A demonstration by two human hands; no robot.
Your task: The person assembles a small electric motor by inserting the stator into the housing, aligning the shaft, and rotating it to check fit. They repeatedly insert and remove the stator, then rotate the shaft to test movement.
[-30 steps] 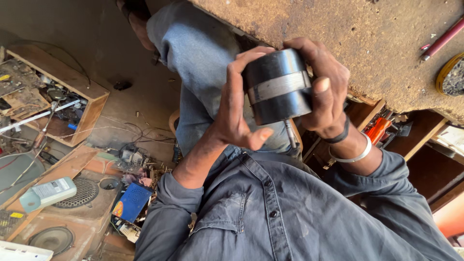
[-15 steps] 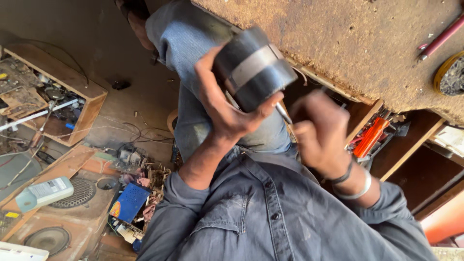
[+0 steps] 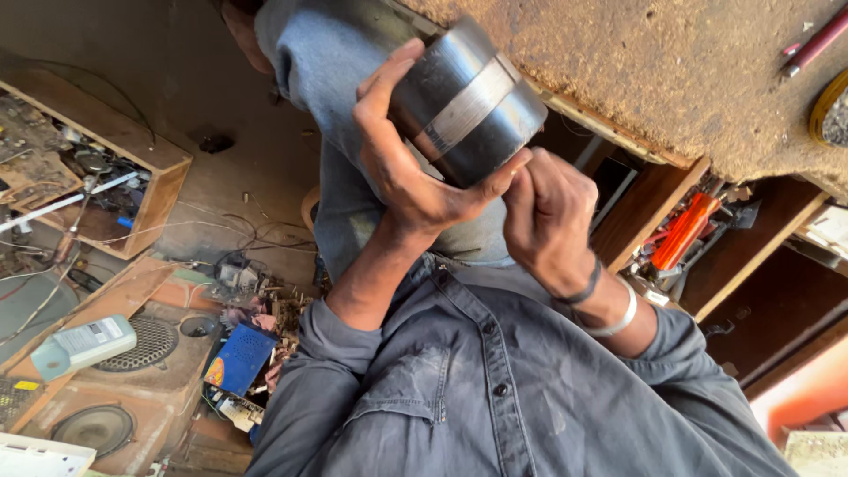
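Pretty cramped here. The left hand point(image 3: 415, 168) is gripping the dark metal cylinder with a silver band point(image 3: 468, 102), and that's sitting right against the edge of the rough brown chipboard surface point(image 3: 689, 79), so nothing's getting past on that side. The right hand point(image 3: 548, 216) is crowding in just beside it, thumb touching the cylinder. The blue-jeaned knee point(image 3: 327, 88) is blocking behind the hands. The only open gap is running over the bare dusty floor point(image 3: 238, 185), between the knee and the open wooden box of wires point(image 3: 97, 168). The speaker cabinet point(image 3: 141, 371) and the blue box point(image 3: 238, 358) are cluttering the nearer floor.
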